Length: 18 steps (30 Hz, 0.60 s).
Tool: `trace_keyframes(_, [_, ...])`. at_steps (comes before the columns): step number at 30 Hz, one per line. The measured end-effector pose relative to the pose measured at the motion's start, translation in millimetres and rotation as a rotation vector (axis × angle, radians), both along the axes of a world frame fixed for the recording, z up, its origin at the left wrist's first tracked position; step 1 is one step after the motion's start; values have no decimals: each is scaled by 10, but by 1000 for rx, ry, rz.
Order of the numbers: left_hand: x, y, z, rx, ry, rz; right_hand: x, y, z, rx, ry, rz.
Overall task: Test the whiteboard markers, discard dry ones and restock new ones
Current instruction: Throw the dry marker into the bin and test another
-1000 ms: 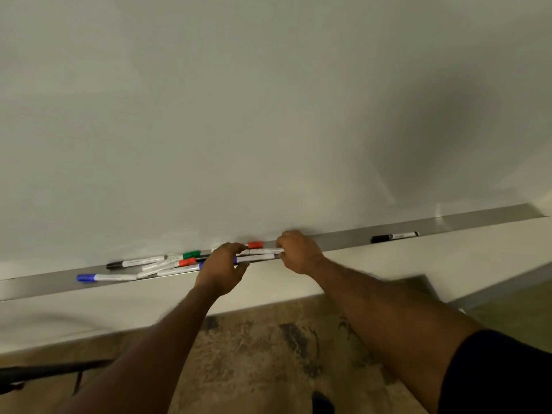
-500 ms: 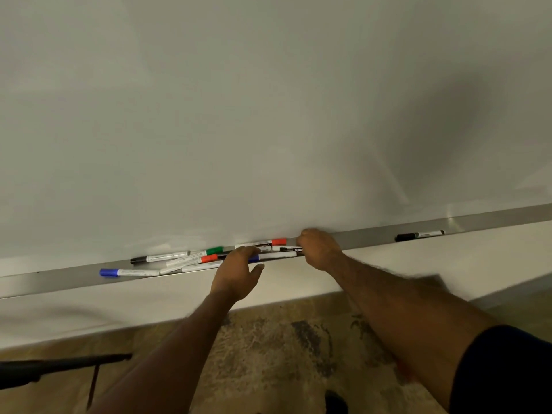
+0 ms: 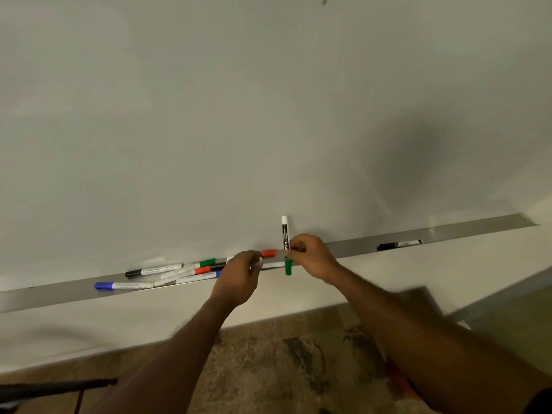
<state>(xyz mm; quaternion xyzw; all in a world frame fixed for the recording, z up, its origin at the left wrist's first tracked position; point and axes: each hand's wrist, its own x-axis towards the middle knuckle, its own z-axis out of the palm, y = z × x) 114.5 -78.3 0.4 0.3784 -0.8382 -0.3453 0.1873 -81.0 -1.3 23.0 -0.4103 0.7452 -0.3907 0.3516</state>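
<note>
My right hand [image 3: 310,258] grips a green-capped marker [image 3: 285,234] upright in front of the whiteboard [image 3: 268,115], cap pointing down, white end up. My left hand [image 3: 240,273] is curled just left of it, over the metal tray [image 3: 53,292]; its fingertips seem to pinch a white marker lying there, though this is blurred. Several markers lie in the tray to the left: a blue-capped one [image 3: 119,285], a black-capped one [image 3: 152,270], a green-capped one [image 3: 200,263], a red-capped one [image 3: 185,272]. A red cap [image 3: 268,253] shows between my hands.
A lone black-capped marker [image 3: 398,244] lies in the tray far to the right. The tray ends at the right [image 3: 528,221]. Below is a white wall strip and a patterned carpet [image 3: 283,369]. A dark bar [image 3: 56,386] pokes in at the lower left.
My right hand has lifted a green-capped marker off the tray and turned it upright. My left hand has moved right and curled closer to the right hand.
</note>
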Motion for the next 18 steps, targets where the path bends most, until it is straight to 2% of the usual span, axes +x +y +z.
trace_keyframes(2, [-101, 83, 136, 5, 54, -63, 156, 100, 126, -59, -339, -134])
trace_keyframes(4, [-171, 155, 263, 6, 62, -107, 252, 204, 221, -97, -469, -202])
trace_keyframes(10, [-255, 285, 506, 6, 60, -197, 320, 413, 285, -135, -579, -178])
trace_keyframes(14, [-256, 393, 556, 55, 71, -237, 300, 474, 372, -154, -578, -144])
trace_keyframes(18, [-280, 450, 638, -102, 37, -230, 289, 481, 493, -177, -587, -162])
